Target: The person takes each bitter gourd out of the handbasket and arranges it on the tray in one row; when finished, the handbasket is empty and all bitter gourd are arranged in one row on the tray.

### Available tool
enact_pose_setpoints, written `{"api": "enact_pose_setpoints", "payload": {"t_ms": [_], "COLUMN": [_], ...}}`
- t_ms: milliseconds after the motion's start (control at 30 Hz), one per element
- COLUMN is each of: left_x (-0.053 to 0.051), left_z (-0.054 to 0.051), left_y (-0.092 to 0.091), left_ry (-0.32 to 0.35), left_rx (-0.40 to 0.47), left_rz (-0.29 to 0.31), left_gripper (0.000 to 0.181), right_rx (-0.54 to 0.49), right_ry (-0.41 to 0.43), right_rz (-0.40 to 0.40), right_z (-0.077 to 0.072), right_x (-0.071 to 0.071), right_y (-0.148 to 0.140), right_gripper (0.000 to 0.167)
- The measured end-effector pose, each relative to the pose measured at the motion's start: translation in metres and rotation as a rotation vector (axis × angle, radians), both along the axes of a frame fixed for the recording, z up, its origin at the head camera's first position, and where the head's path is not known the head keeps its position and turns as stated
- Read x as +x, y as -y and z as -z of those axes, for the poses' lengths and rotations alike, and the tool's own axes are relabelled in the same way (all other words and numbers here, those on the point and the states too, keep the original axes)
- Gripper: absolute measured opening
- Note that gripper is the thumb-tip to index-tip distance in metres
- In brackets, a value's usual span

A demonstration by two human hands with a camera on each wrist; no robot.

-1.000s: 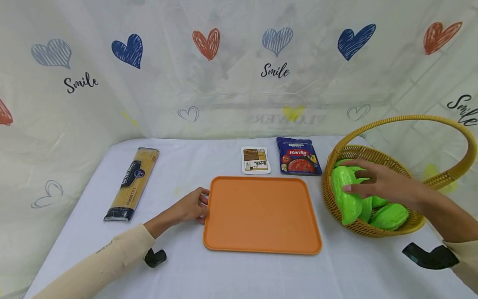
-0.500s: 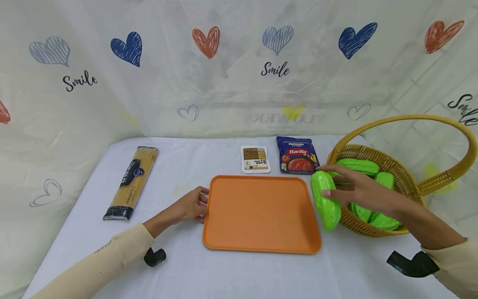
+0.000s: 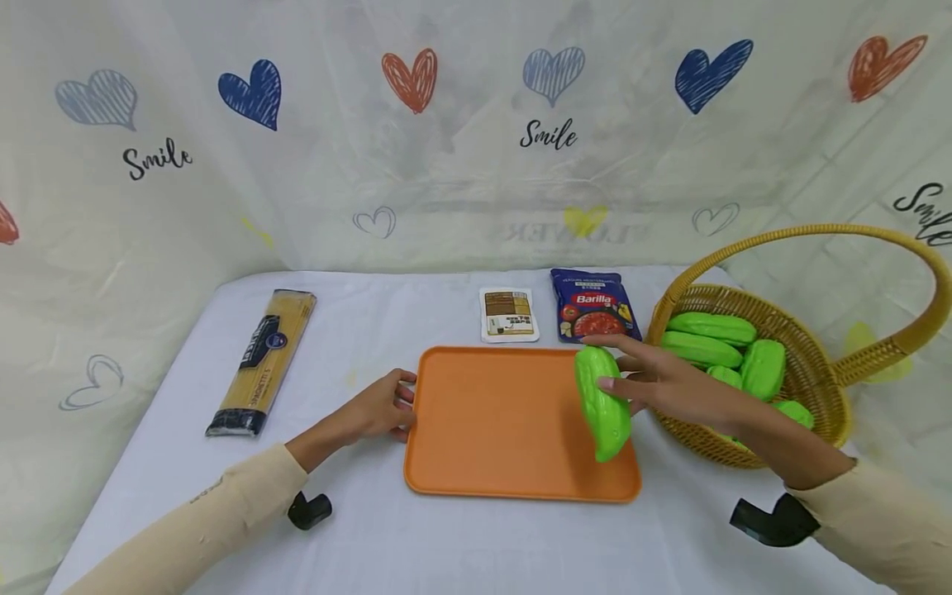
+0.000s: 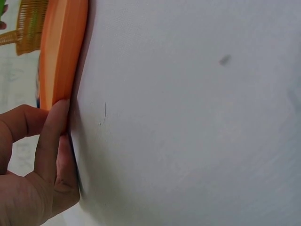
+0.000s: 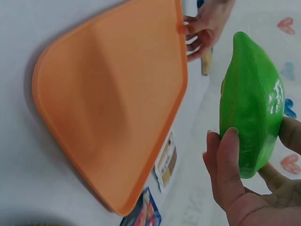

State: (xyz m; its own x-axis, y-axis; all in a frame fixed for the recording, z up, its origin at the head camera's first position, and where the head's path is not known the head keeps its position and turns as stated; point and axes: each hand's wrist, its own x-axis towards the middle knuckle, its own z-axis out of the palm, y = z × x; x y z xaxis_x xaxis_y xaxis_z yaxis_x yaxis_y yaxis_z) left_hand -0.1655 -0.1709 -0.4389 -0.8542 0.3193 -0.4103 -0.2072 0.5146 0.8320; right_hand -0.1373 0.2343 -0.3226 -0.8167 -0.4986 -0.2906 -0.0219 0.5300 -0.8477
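My right hand (image 3: 662,380) holds a bright green vegetable-shaped piece (image 3: 601,405) above the right part of the orange tray (image 3: 498,421). In the right wrist view, fingers and thumb pinch one end of the green piece (image 5: 251,103), with the tray (image 5: 108,94) beyond it and a shadow on its surface. At the tray's left edge, my left hand (image 3: 381,405) grips the rim; the left wrist view shows the fingers (image 4: 52,136) pinching that orange edge (image 4: 66,52).
A wicker basket (image 3: 821,397) with several green pieces (image 3: 763,369) and a tall handle stands right. Behind the tray lie a small white-brown packet (image 3: 509,315) and a blue Barilla pouch (image 3: 595,306). A spaghetti pack (image 3: 264,364) lies left.
My right hand has carried the green piece out of the basket and leftward over the tray. My left hand has stayed at the tray's edge.
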Motion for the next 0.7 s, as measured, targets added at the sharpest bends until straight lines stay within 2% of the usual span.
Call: {"api": "enact_pose_setpoints", "payload": {"t_ms": [233,700], "left_x": [-0.001,0.0], "left_z": [0.002,0.0], "left_y": [0.001,0.0], "left_ry": [0.003,0.008], "left_rx": [0.011,0.016], "left_rz": [-0.001,-0.012], "left_gripper": [0.068,0.068], "right_rx": [-0.011,-0.117], "right_ry": [0.025,0.067], "right_rz": [-0.03,-0.088], "right_z": [0.011,0.034], "right_x": [-0.007,-0.023], "right_y": [0.019,0.049], "right_gripper": [0.063,0.061]}}
